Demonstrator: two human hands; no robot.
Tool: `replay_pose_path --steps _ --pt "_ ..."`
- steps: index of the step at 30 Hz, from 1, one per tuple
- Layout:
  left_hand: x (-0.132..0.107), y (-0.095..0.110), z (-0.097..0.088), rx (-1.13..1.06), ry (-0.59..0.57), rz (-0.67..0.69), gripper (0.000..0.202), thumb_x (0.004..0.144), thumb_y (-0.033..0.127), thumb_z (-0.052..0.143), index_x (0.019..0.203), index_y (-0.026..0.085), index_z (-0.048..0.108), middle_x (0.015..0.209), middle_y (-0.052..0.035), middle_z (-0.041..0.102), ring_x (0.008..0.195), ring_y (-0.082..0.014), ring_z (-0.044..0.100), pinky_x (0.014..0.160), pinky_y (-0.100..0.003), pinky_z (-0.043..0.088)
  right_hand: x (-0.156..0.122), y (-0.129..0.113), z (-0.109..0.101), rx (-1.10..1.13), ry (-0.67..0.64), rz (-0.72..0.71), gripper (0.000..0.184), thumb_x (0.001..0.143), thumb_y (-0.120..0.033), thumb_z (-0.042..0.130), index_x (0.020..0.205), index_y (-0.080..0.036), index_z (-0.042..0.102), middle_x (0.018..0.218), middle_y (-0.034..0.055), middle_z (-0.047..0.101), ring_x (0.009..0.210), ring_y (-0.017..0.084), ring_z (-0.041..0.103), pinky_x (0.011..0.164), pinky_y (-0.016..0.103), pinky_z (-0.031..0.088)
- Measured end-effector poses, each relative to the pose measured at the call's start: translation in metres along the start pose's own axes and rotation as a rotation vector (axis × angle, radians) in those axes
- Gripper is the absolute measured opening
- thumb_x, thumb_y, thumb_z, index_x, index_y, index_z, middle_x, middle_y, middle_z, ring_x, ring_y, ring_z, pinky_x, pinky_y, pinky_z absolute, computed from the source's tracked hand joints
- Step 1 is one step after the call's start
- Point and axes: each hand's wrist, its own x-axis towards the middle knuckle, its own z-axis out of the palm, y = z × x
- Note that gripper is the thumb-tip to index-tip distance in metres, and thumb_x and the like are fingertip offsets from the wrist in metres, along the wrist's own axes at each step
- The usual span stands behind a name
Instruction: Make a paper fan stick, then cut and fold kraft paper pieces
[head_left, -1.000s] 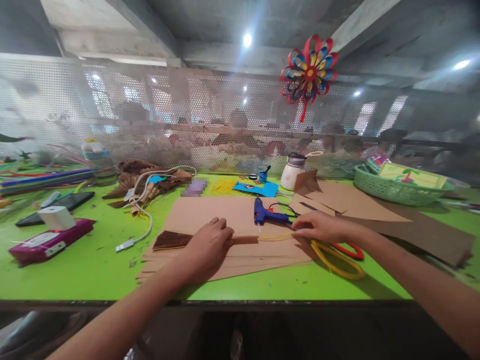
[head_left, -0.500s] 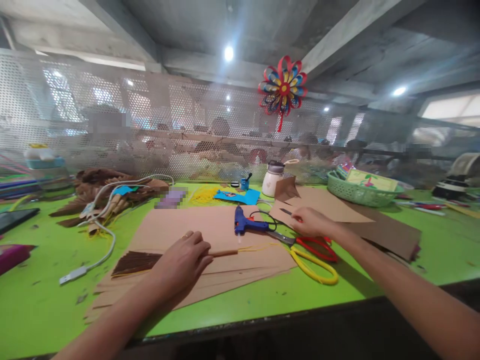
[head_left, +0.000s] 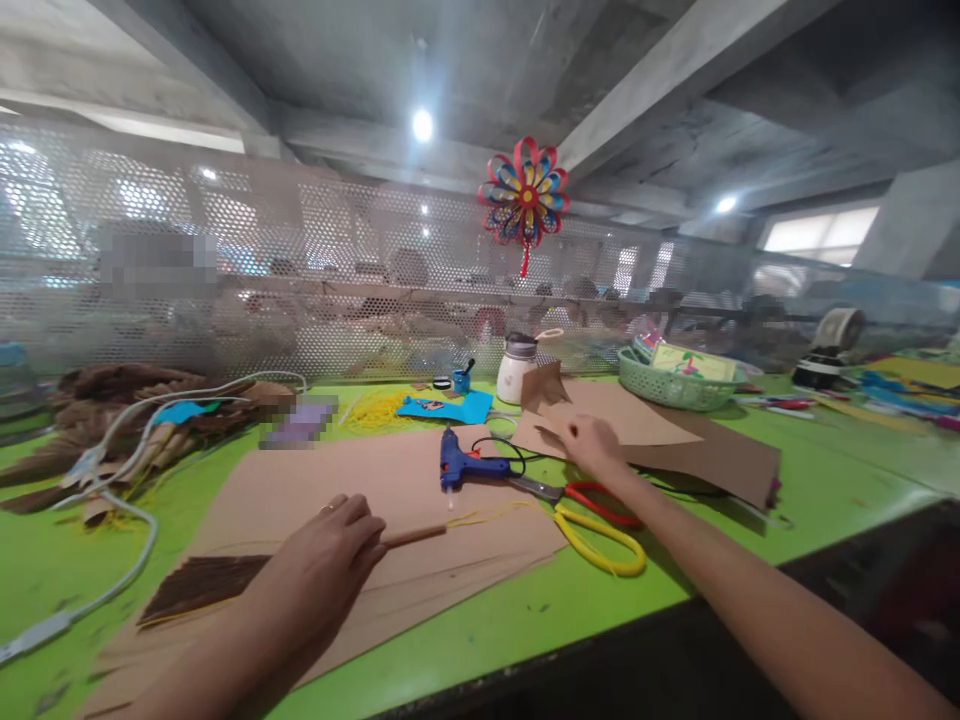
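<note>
My left hand (head_left: 337, 550) is closed around a thin brown paper roll (head_left: 416, 536), whose end points right and trails yellow thread (head_left: 487, 513). Behind the wrist shows a dark pleated paper piece (head_left: 202, 588) with a yellow edge; whether it joins the roll is hidden. Farther right, my right hand (head_left: 596, 448) pinches a small brown paper strip (head_left: 553, 428) over the brown sheets. Between the hands a blue glue gun (head_left: 469, 464) rests on a stack of brown paper (head_left: 322, 465). Scissors (head_left: 600, 540) with red and yellow handles lie just below my right hand.
A white jar (head_left: 517, 372), a blue paper piece (head_left: 469, 406) and yellow shreds (head_left: 379, 408) stand or lie at the back. To the right is a green basket (head_left: 675, 392). A white cable (head_left: 146, 545) and crumpled brown paper (head_left: 127, 390) occupy the left.
The view has turned right, shifting everything leftward. My right hand now has a small paper strip showing at its fingertips. My left hand keeps its hold on the roll.
</note>
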Motion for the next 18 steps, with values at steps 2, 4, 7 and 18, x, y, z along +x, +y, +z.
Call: replay_pose_path --steps 2,4,7,18 --pt "0.0 0.0 -0.001 0.001 -0.001 -0.007 0.033 0.091 0.035 0.036 0.08 0.019 0.062 0.086 -0.007 0.055 0.085 -0.0229 0.049 0.077 -0.036 0.037 0.009 0.012 -0.01 0.097 0.125 0.087 0.031 0.081 -0.022 0.041 0.076 -0.013 0.07 0.074 0.0096 0.07 0.068 0.019 0.062 0.061 0.024 0.043" --pt "0.0 0.0 -0.001 -0.006 0.0 -0.009 0.032 0.091 0.035 0.037 0.083 0.019 0.063 0.087 -0.0068 0.055 0.086 -0.023 0.049 0.077 -0.036 0.038 0.016 0.024 -0.022 0.198 0.246 0.132 0.035 0.081 -0.024 0.037 0.079 -0.01 0.07 0.071 0.0093 0.07 0.064 0.019 0.062 0.056 0.024 0.043" --pt "-0.001 0.0 -0.002 -0.026 0.004 -0.006 0.029 0.089 0.035 0.039 0.088 0.02 0.063 0.089 -0.0066 0.056 0.088 -0.0232 0.05 0.078 -0.036 0.038 0.021 0.034 -0.037 0.335 0.405 0.134 0.038 0.081 -0.028 0.037 0.084 -0.006 0.068 0.073 0.0103 0.07 0.062 0.019 0.062 0.054 0.025 0.045" --pt "-0.007 0.008 -0.011 -0.079 0.06 -0.032 0.029 0.085 0.038 0.045 0.103 0.02 0.06 0.099 -0.0079 0.056 0.088 -0.0211 0.054 0.077 -0.035 0.044 0.003 0.014 -0.065 0.479 0.629 -0.269 0.014 0.076 -0.018 0.055 0.076 -0.018 0.069 0.082 0.0062 0.068 0.084 0.021 0.06 0.082 0.038 0.048"
